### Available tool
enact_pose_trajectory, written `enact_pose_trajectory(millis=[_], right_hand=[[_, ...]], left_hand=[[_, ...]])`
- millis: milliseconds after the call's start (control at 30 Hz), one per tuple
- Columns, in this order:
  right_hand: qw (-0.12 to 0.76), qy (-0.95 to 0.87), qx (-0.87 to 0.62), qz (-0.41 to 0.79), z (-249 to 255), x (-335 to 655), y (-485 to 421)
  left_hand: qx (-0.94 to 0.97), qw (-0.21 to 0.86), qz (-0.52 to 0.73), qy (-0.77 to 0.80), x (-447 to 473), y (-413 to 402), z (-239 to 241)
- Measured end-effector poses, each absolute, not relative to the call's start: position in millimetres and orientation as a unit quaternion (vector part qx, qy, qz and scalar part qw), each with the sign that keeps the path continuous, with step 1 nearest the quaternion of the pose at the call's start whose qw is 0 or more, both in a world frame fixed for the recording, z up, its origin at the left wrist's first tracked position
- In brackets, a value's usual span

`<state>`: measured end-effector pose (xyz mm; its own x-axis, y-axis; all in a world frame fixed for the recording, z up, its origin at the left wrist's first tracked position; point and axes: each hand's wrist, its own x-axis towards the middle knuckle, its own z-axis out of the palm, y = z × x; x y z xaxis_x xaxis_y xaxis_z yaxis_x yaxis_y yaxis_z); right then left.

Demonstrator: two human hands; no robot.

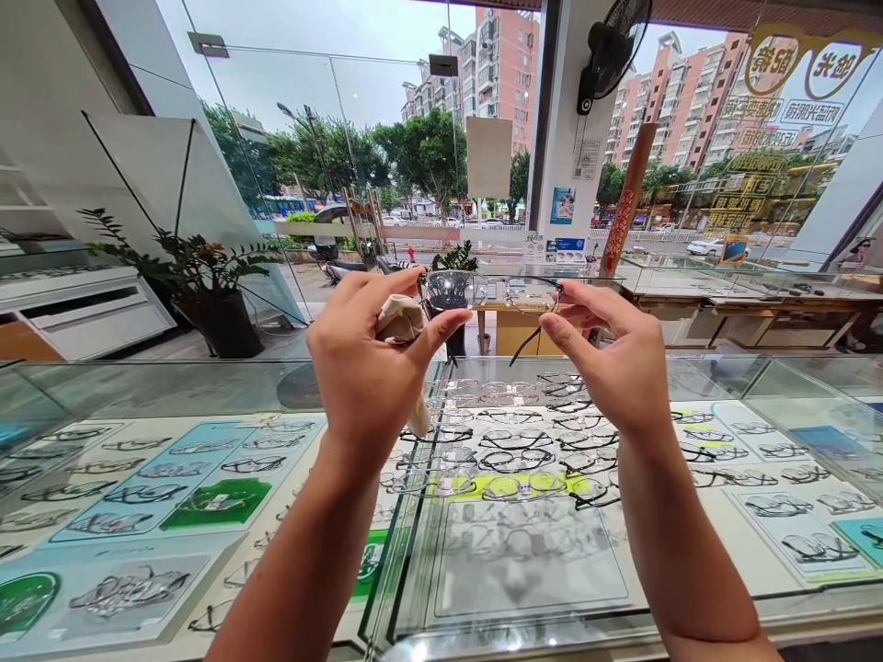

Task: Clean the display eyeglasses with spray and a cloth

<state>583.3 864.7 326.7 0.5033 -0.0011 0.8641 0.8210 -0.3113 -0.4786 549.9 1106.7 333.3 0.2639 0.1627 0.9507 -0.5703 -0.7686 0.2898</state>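
A pair of eyeglasses (531, 292) with thin rims and dark temples is held up in the air between my two hands. My left hand (372, 354) is closed on the left side of the frame, thumb and fingers near the left lens. Bunched in that same hand is a pale cloth (401, 319), one end of it hanging below the palm. My right hand (611, 349) pinches the right side of the eyeglasses near the hinge. One dark temple slants down between the hands. Both hands are raised above a glass display case (531, 588).
Several rows of eyeglasses (514, 439) lie in the case below, some on coloured cards. A potted plant (213, 303) stands at left beyond the counter. More glass counters (724, 285) stand at right, before large windows. A black fan (611, 55) hangs on the pillar.
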Motion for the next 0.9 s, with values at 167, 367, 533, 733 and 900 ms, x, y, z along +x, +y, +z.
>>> enact_pose_trajectory(millis=[167, 367, 533, 733, 900], right_hand=[[0.507, -0.292, -0.703, -0.403, 326.5, 583.2, 864.4], [0.503, -0.297, -0.684, -0.436, 327.1, 581.6, 866.2], [0.497, -0.301, -0.678, -0.449, 327.6, 580.5, 866.5], [0.493, -0.297, -0.689, -0.44, 326.6, 582.8, 865.6], [0.506, -0.297, -0.701, -0.406, 325.2, 586.9, 865.1]], left_hand=[[0.729, 0.309, 0.594, -0.141, 550.0, 1106.7, 333.4], [0.728, 0.323, 0.588, -0.143, 553.6, 1108.7, 331.6], [0.722, 0.332, 0.587, -0.156, 555.7, 1108.8, 330.9], [0.722, 0.316, 0.595, -0.158, 554.9, 1107.9, 331.4], [0.722, 0.302, 0.603, -0.157, 553.7, 1107.5, 331.6]])
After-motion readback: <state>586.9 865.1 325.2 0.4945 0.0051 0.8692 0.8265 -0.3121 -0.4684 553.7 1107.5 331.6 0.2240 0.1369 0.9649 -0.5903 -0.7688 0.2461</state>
